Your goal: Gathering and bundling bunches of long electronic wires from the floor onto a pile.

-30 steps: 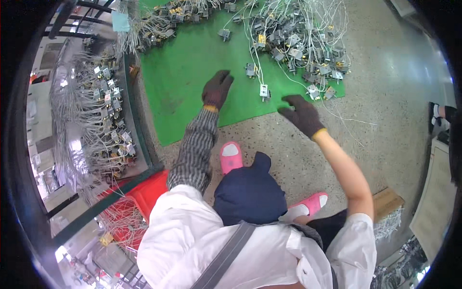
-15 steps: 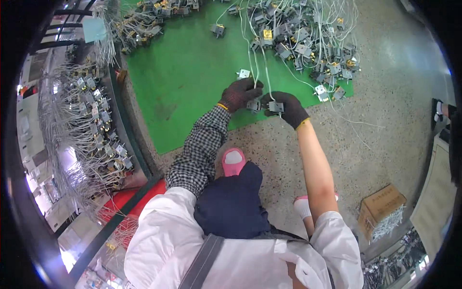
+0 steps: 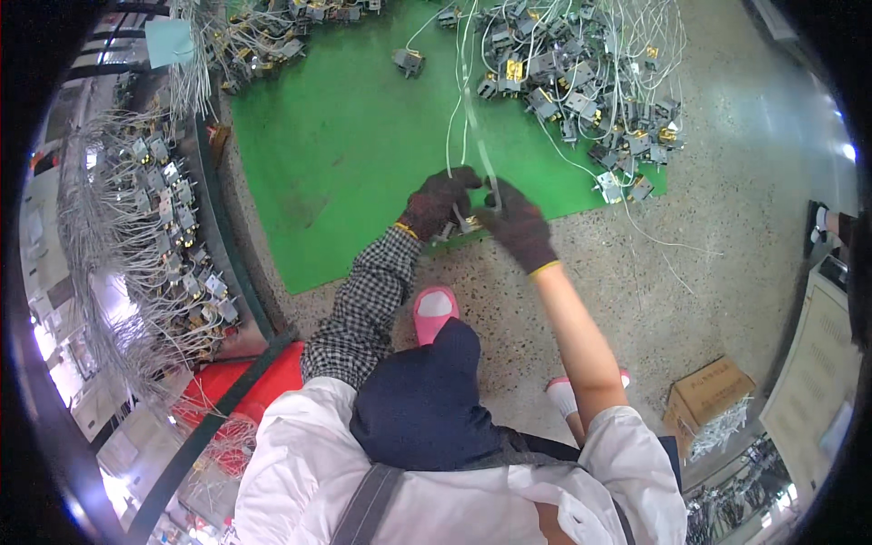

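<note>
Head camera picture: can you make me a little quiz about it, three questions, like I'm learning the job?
1. What colour is the mat with wired parts heaped on it?
A) blue
B) green
C) yellow

2. True or false: the left hand and right hand both wear dark gloves.

3. Fill the gap: the cardboard box is on the person's ____ side.

Key: 1. B; 2. True; 3. right

Wired parts (image 3: 579, 104) (heaped) on green mat (image 3: 345, 145)
</note>
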Tool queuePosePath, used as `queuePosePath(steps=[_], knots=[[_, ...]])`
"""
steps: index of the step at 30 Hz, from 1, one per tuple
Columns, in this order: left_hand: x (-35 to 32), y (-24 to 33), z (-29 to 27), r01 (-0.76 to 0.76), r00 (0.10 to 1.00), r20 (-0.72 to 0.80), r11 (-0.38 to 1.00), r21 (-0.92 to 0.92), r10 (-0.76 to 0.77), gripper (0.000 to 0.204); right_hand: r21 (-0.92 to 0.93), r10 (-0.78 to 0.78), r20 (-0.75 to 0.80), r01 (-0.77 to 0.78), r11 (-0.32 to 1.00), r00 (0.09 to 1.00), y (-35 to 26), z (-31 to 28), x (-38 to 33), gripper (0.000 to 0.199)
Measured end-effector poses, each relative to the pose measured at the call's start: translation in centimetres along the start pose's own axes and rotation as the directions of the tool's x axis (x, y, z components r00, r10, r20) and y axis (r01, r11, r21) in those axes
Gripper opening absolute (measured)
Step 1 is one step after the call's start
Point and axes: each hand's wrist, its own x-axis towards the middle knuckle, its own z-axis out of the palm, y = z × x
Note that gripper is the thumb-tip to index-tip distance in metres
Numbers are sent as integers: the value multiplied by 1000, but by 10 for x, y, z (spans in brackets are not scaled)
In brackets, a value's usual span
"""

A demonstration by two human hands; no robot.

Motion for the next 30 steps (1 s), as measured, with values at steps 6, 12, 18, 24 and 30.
queuePosePath(steps=[6,12,18,24,30], knots=[[-2,10,-23,-221,965,-194,947,-235,177,31,-68,-113,-335,96,993,935,-37,-28,44,45],[-5,41,3,43,956,211,610,-792,206,23,-595,-560,-477,220,773,678,-35,-73,155,18],[2,36,-13,-455,879,-122,887,77,462,26,-677,-182,284,332,657,941,-67,7,33,41],[8,40,-24,-225,968,-31,811,-540,248,21,-235,-338,-432,257,937,836,-73,-96,103,41],[-7,28,-30,-631,719,-73,693,349,691,25,-251,159,-606,-377,892,779,-103,-134,240,78]])
